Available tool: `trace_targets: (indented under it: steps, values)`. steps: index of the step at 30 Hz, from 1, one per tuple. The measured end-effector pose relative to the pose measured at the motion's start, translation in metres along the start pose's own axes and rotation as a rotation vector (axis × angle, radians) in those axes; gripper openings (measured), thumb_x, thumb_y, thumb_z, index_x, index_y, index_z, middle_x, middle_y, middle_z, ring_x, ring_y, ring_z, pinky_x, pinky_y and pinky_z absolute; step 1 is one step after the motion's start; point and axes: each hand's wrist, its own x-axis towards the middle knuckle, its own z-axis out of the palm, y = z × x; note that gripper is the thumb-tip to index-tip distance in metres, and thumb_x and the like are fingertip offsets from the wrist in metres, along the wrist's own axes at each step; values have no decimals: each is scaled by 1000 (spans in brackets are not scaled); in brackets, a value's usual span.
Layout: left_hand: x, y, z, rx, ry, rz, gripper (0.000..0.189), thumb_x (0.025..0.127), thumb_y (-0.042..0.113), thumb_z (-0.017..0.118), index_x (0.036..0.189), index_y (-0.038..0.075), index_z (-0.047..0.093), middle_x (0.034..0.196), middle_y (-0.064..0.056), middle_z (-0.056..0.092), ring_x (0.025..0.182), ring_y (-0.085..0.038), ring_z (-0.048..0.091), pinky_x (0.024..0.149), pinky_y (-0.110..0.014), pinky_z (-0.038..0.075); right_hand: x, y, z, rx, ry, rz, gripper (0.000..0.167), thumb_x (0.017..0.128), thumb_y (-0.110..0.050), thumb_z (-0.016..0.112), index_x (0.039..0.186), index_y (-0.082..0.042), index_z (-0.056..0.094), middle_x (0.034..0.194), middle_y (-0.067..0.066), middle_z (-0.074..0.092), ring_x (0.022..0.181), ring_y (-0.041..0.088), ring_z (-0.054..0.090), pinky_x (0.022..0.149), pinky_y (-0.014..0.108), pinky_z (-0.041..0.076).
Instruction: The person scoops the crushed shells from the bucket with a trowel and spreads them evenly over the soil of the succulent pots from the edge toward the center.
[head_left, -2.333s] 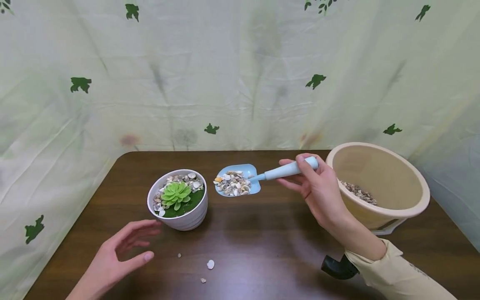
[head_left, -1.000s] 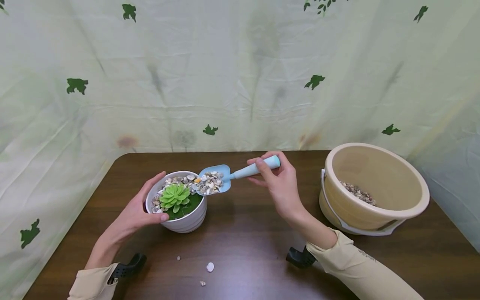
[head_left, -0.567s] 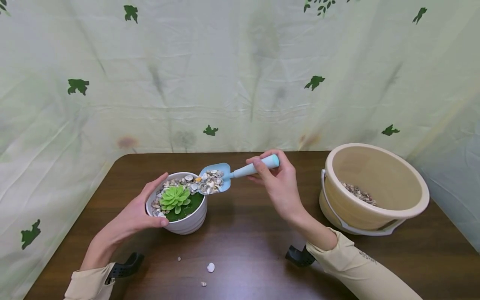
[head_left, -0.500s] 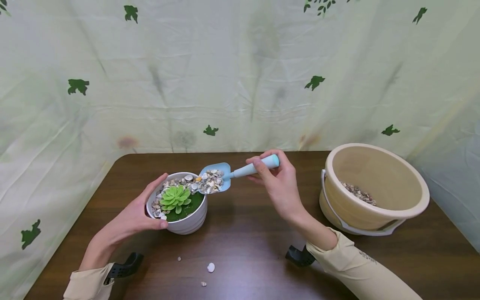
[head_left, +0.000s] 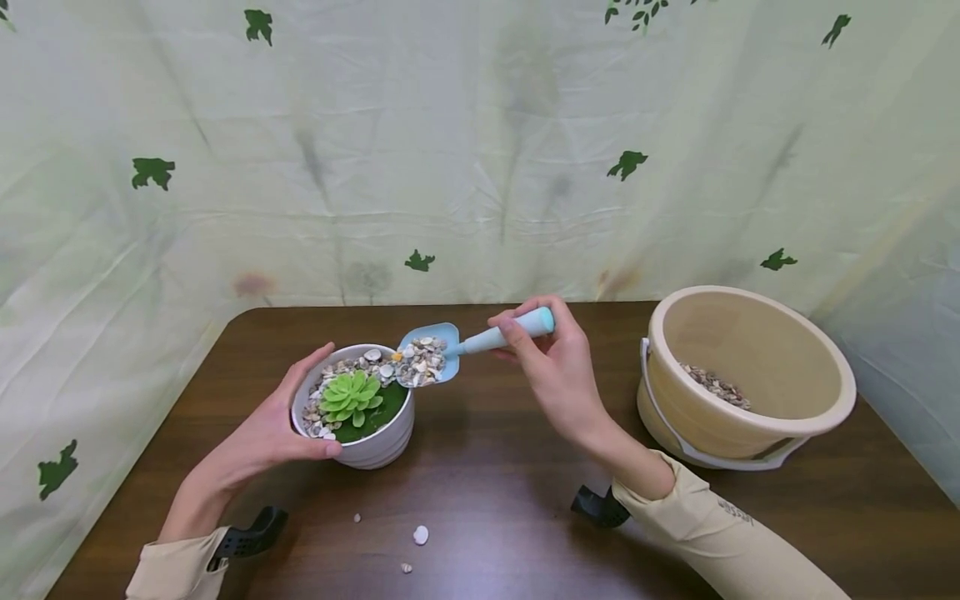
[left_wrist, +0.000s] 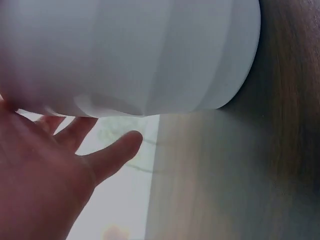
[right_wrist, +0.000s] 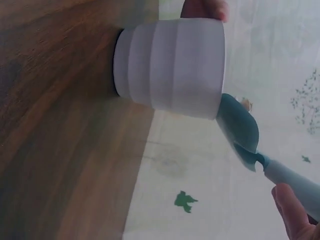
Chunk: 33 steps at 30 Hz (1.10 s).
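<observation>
My right hand (head_left: 552,367) pinches the handle of a light blue trowel (head_left: 450,333) loaded with small shells (head_left: 422,362). In the right wrist view, the blade of the trowel (right_wrist: 239,125) is right at the rim of a white ribbed flowerpot (right_wrist: 175,65), tilted slightly down toward it. Thumb at the front rim and fingers round the far left side, my left hand (head_left: 270,421) holds the flowerpot (head_left: 378,448) upright on the table. Inside the pot, a green succulent (head_left: 350,397) sits on green moss, with shells along the back and left. The left wrist view shows the pot's side (left_wrist: 150,55) close up.
A beige bucket (head_left: 750,433) with a grey handle stands at the table's right, shells (head_left: 715,386) at its bottom. A white shell (head_left: 421,535) and two smaller ones lie on the brown table (head_left: 510,500) in front. A leaf-print curtain (head_left: 480,150) hangs behind.
The trowel has moved left from mid-table to the pot's rim. My left hand came up from the table's front to hold the pot. In the last half second little has moved.
</observation>
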Motion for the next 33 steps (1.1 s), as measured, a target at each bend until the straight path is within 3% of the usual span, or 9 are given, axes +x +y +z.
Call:
trace_targets:
  steps: [5,14,24,33]
  values:
    - [-3,4,0,67,-9,-21,109,72,14,86,157,27,20,148,-9,27,124,-27,35,90,-16,35,1,-4,2,-36,-4,-2,22,93,-12,68,105,1,53,104,20,66,94,31,67,81,49,53]
    - [-7,4,-2,-85,-40,-57,102,78,8,79,157,30,18,152,-12,24,123,-21,39,90,-18,38,4,-10,7,-168,-24,-47,21,91,-8,70,103,0,55,101,17,67,84,27,68,75,39,56]
    - [-4,3,1,35,-10,-13,106,73,13,84,157,28,21,149,-10,24,123,-30,36,89,-18,37,4,-13,8,-197,-27,-57,20,91,-7,70,103,-1,55,101,16,67,81,27,69,74,37,56]
    - [-7,5,-2,-141,-58,-19,103,78,4,77,158,28,17,155,-13,20,122,-18,43,92,-17,38,2,-15,7,-196,-26,-61,20,91,-8,70,103,-2,55,101,16,68,81,25,69,74,38,56]
